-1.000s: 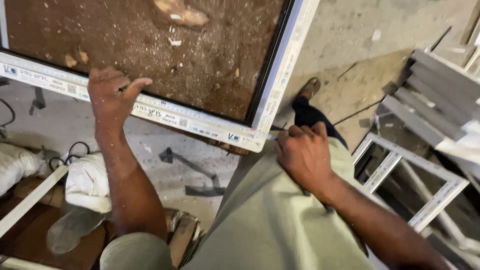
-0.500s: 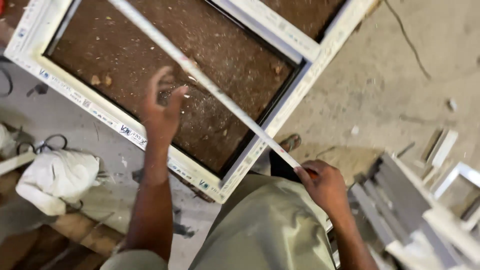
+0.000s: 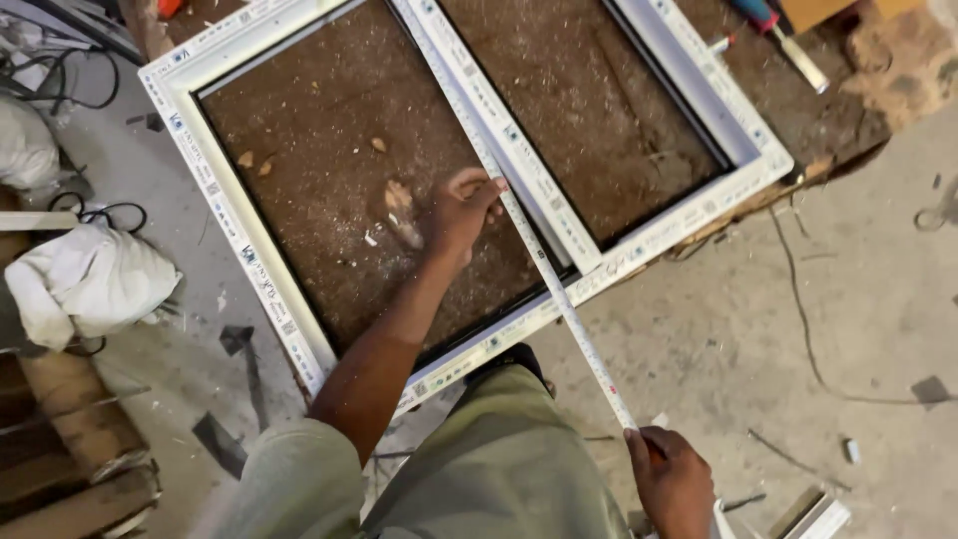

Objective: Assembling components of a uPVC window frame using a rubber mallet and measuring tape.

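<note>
1. Since the earlier frame the view is showing more of the white window frame (image 3: pixel 249 269), and the left hand (image 3: pixel 461 205) is now sitting further along the strip.
2. The left hand is pinching the long white strip (image 3: pixel 559 289) over the frame's middle bar.
3. The strip is looking light, thin and springy; holding both ends is keeping it straight.
4. The right hand (image 3: pixel 674 479) is gripping its near end; the lower edge is cutting this hand off.

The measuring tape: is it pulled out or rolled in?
Pulled out. The measuring tape runs as a long straight strip from the right hand up across the white window frame, with the left hand pinching it partway.
</note>
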